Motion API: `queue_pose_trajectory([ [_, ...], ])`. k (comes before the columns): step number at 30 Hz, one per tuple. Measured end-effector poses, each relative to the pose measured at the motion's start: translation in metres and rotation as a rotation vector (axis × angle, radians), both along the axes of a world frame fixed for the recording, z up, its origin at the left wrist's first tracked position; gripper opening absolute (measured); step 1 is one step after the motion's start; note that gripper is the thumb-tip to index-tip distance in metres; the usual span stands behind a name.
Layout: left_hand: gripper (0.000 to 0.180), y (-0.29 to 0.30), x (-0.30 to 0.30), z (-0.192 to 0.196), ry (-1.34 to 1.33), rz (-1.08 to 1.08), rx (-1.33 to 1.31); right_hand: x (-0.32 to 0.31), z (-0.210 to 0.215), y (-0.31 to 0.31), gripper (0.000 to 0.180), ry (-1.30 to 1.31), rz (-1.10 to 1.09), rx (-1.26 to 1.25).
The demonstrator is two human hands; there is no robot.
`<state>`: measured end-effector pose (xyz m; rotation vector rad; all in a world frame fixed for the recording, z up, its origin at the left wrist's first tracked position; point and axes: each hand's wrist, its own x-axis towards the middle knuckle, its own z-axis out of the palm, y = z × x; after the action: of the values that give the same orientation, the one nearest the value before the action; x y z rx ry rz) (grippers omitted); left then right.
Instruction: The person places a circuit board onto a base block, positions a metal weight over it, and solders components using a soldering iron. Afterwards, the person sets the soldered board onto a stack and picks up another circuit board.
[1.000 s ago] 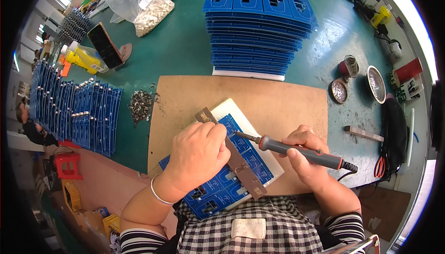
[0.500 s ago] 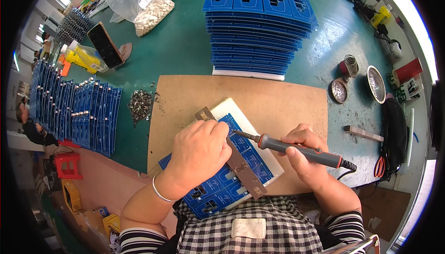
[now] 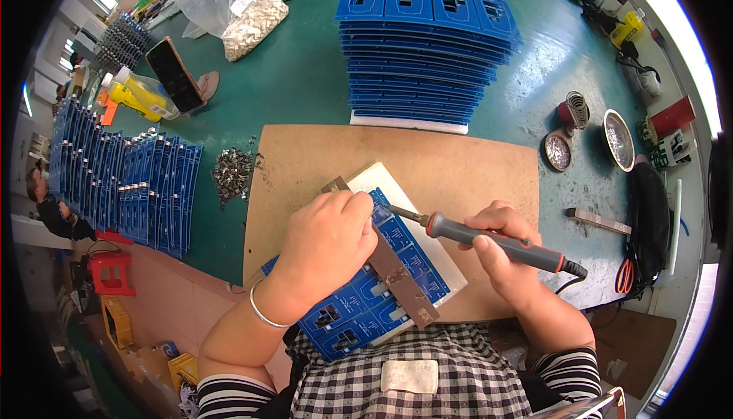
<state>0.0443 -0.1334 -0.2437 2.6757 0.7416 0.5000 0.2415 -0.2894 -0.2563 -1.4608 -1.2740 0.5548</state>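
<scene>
Presently, head view: right hand (image 3: pixel 504 249) closed around the grey soldering iron (image 3: pixel 495 241), whose long axis slants up-left from handle to tip. Blue circuit board (image 3: pixel 417 263) lies left of that grip, under the tip; whether they touch, cannot tell. Left hand (image 3: pixel 327 237) is nearer the board, over it, fingers curled together by the brown bar (image 3: pixel 400 278); fingertips hidden, pinch unclear. Bar lies across the board, upper left to lower right.
</scene>
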Motion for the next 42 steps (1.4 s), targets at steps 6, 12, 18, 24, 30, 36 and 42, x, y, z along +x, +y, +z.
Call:
queue_pose_trajectory([
  [6,0.014,-0.011,-0.013,0.010,-0.103,-0.056,-0.222,0.008,0.008,-0.025,0.019,0.139,-0.106,0.003],
  [12,0.014,-0.019,-0.008,0.013,-0.047,-0.121,-0.123,0.006,0.002,-0.042,0.018,0.060,-0.047,0.015],
  [18,0.015,-0.020,0.001,0.006,-0.039,-0.123,-0.014,0.004,-0.003,-0.039,0.019,0.002,-0.030,0.033],
  [24,0.014,-0.021,0.003,0.002,-0.002,-0.121,-0.006,0.003,-0.004,-0.036,0.019,-0.009,-0.027,0.036],
  [30,0.013,-0.021,0.005,0.003,-0.008,-0.127,-0.022,0.002,-0.006,-0.034,0.019,-0.011,-0.031,0.043],
  [36,0.014,-0.021,0.006,0.002,0.001,-0.127,-0.002,0.002,-0.006,-0.033,0.019,-0.028,-0.032,0.039],
  [42,0.015,-0.021,0.008,0.000,-0.004,-0.130,0.025,0.002,-0.005,-0.032,0.019,-0.011,-0.041,0.023],
])
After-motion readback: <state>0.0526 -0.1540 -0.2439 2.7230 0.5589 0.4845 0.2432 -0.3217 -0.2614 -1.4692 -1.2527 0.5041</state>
